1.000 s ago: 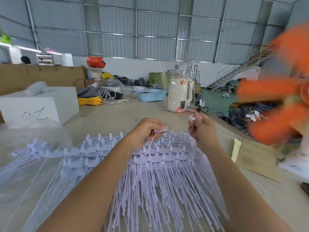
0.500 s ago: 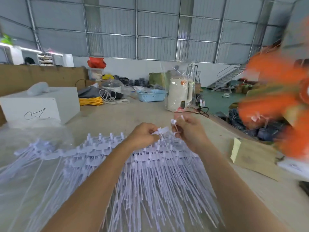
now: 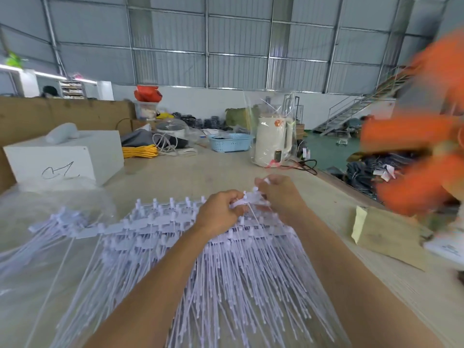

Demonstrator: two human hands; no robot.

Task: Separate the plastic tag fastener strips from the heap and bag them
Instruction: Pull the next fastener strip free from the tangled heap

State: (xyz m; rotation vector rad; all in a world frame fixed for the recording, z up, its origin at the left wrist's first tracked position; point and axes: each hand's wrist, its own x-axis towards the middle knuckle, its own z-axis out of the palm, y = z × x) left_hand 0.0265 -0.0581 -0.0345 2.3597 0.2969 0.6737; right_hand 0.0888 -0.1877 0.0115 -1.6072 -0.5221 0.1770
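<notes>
I see my left hand (image 3: 219, 212) and right hand (image 3: 280, 196) pinching the same white fastener strip (image 3: 247, 200) at its header, just above the far edge of the heap (image 3: 200, 259) spread on the table (image 3: 200, 172); a clear plastic bag (image 3: 42, 222) lies left.

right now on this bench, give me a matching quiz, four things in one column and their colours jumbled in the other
Things:
1. basket
2. coiled cord
3. kettle
4. heap of fastener strips

Colours:
A. pale lilac-white
B. cream
C. light blue
D. yellow

Pairs: 1-C, 2-D, 3-B, 4-A
</notes>
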